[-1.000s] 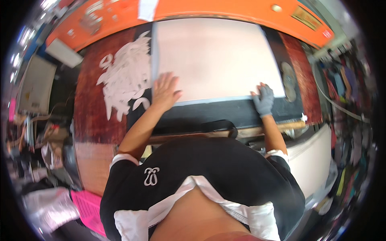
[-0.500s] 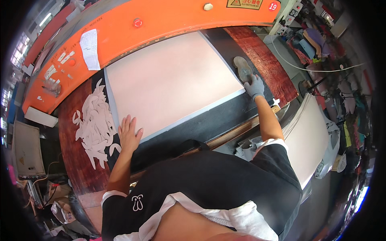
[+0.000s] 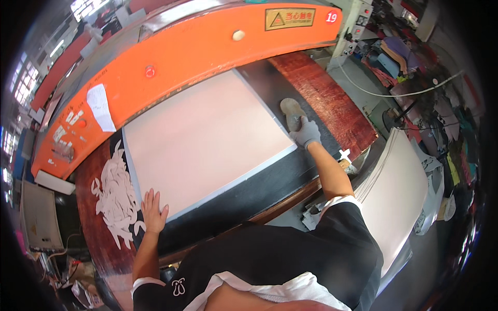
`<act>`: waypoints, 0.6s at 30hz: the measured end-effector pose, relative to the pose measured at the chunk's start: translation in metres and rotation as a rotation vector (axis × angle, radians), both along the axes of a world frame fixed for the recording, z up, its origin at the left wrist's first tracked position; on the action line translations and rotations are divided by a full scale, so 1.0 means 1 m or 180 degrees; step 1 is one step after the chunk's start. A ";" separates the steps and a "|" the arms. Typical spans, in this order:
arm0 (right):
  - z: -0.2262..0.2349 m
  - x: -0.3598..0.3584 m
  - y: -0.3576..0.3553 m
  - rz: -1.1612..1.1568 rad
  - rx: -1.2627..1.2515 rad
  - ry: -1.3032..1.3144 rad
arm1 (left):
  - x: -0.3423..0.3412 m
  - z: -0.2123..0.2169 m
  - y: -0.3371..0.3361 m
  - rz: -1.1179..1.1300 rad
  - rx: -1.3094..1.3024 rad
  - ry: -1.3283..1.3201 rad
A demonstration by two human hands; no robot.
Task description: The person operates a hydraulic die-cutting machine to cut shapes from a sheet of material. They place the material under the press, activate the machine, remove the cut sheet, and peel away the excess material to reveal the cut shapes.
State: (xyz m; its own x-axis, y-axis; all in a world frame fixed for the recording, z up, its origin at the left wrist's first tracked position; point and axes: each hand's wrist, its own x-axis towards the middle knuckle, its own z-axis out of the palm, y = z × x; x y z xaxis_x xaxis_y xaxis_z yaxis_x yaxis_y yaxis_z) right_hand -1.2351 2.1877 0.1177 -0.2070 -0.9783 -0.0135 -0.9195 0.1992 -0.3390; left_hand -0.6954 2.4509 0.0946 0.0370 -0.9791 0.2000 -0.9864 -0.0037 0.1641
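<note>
A large pale pink sheet (image 3: 202, 140) with a whitish lower edge lies on the black cutting board (image 3: 233, 194). My bare left hand (image 3: 154, 211) rests flat on the sheet's near left corner, fingers stretched out. On the board just beyond the sheet's right edge is a grey-brown, sole-shaped cutting die (image 3: 292, 110). The near end of this die is in the fingers of my right hand (image 3: 307, 132), which wears a grey glove. Its thumb is toward the sheet; the fingertips are partly hidden.
The orange press beam (image 3: 192, 65) spans the far side of the board. White curved cut pieces (image 3: 116, 199) are heaped on the red-brown table (image 3: 93, 217) at left. Pale stacked sheets (image 3: 397, 192) stand at right, close to my elbow. A white cable (image 3: 394, 95) hangs beyond.
The view has tilted, so the whole scene sits lower and further left. My right hand has come closer around the die. My left hand stays on the same corner of the sheet.
</note>
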 end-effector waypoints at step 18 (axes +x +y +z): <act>0.053 0.254 0.140 0.1395 0.0550 -0.3946 | 0.037 -0.020 0.032 -0.0203 -0.1377 0.0956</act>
